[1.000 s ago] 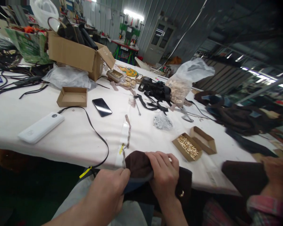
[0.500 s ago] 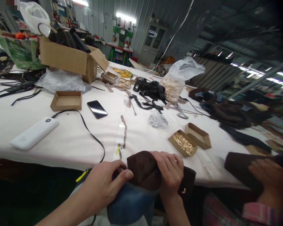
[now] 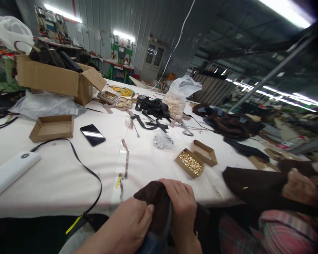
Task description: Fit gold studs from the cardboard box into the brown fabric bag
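Between my hands is a dark brown fabric piece (image 3: 158, 199) with blue denim-like cloth at its lower end, held up at the table's front edge. My left hand (image 3: 132, 222) is closed on its left side, the thumb pressed against the fingers. Over its right side my right hand (image 3: 182, 204) is wrapped, fingers bent across the top edge. Part of the cloth is hidden behind both hands. Beyond them on the white table lie a thin brown strip (image 3: 127, 162) and a small yellow piece (image 3: 118, 180).
A small box of gold-coloured studs (image 3: 190, 163) touches another open box (image 3: 204, 153). At left are a phone (image 3: 92, 134), a white power bank (image 3: 12, 174) with a black cable, and a shallow carton (image 3: 53, 128). At right, a co-worker's hand (image 3: 300, 187) rests on dark brown material (image 3: 254, 183).
The view has turned right and tilted up. The brown piece is now folded narrower, with my hands closer together and less blue showing. The co-worker's dark material has shifted.
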Motion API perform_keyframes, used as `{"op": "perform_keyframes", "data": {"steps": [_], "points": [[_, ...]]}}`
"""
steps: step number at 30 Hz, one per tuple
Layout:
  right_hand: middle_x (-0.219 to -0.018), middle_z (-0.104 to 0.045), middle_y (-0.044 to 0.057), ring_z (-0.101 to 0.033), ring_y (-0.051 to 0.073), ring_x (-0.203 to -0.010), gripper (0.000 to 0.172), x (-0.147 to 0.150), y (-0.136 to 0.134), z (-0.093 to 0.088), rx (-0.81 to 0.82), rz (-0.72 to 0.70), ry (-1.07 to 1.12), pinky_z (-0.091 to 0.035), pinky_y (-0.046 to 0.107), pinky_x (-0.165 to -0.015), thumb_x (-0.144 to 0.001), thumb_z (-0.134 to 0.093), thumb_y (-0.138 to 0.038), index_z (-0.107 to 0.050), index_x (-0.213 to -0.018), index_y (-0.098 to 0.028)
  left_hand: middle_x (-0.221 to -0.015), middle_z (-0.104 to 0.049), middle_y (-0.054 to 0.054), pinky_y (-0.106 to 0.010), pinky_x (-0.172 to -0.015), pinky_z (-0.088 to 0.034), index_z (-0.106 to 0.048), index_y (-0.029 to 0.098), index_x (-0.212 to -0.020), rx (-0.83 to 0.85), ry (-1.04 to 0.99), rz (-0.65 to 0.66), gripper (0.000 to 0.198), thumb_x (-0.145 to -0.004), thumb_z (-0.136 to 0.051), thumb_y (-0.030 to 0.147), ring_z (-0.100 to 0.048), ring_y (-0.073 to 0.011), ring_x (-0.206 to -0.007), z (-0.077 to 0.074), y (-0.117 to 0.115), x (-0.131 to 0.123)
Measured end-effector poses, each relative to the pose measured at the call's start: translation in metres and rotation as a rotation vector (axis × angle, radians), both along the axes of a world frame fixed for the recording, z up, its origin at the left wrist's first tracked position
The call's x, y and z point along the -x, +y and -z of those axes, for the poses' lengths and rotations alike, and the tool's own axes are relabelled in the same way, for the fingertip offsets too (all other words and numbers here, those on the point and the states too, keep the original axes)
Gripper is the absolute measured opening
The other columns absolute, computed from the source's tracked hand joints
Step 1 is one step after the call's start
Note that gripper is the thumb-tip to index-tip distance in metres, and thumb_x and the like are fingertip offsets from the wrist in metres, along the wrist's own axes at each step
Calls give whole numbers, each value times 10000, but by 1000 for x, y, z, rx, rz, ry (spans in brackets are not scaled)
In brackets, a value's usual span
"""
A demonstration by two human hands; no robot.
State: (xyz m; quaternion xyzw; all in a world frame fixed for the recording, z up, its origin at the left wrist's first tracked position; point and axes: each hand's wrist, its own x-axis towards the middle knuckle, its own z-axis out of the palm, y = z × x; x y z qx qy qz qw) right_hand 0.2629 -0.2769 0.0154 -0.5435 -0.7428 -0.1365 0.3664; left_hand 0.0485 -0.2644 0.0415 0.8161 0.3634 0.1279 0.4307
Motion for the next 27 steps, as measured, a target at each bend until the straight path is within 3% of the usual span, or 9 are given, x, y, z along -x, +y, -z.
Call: {"op": "perform_keyframes", "data": {"steps": [2, 6, 8, 10, 13, 18, 23, 27], "points": [[-1036, -793, 64, -698, 258, -941, 290, -5, 2, 1, 5, 12, 45, -411, 434, -877, -1222, -440, -298, -721, -1216, -227, -971, -722, -143, -419, -820, -437, -581, 240, -897, 44, -65, 16, 508, -1151, -201, 462, -633, -278, -868, 10, -2, -7], [-1046, -808, 57, -705, 253, -968, 214, -20, 17, 22, -66, 93, 46, -400, 445, -948, -1187, -521, -246, -733, -1205, -230, -1058, -738, -115, -412, -979, -474, -633, 232, -972, 222, -227, -174, 562, -1140, -262, 620, -656, -293, -1028, 30, 9, -24], [-1079, -812, 64, -712, 258, -1017, 198, -28, 28, 37, -103, 125, 9, -388, 462, -1009, -1168, -548, -235, -735, -1229, -219, -1006, -748, -89, -395, -937, -468, -644, 227, -928, 247, -241, -187, 593, -1147, -295, 653, -661, -280, -992, 29, 26, -30], [-1102, -812, 66, -714, 266, -1056, 200, -38, 39, 49, -115, 135, -8, -380, 474, -1045, -1151, -560, -239, -738, -1237, -212, -857, -714, -60, -379, -800, -435, -600, 225, -814, 216, -153, -124, 634, -1155, -311, 675, -630, -250, -835, 20, 47, -34], [-1087, -809, 62, -701, 276, -1065, 187, -53, 56, 59, -140, 150, 14, -380, 479, -1057, -1137, -574, -233, -739, -1223, -210, -772, -691, -53, -362, -707, -383, -571, 222, -750, 121, 32, -8, 656, -1149, -338, 687, -598, -231, -724, -1, 84, -40], [-988, -775, 36, -662, 247, -969, 181, -65, 70, 62, -81, 158, 25, -394, 437, -985, -1125, -573, -126, -721, -1152, -225, -840, -791, -88, -356, -712, -424, -720, 222, -815, -170, 225, 23, 558, -1092, -504, 654, -711, -270, -777, -23, 158, -62], [-923, -724, 19, -640, 248, -909, 136, -65, 77, 71, -2, 226, 5, -407, 418, -931, -1071, -673, -96, -683, -1034, -226, -849, -801, -93, -345, -702, -441, -766, 193, -835, -316, 239, 58, 317, -995, -667, 447, -712, -268, -785, -29, 253, -117], [-914, -704, 37, -618, 263, -884, 246, -68, 81, 82, -41, 210, 57, -398, 450, -926, -1177, -473, -171, -680, -1058, -232, -988, -811, -98, -374, -892, -542, -798, 162, -986, -440, 201, 95, 174, -1017, -700, 302, -737, -252, -944, -29, 314, -174]]}}
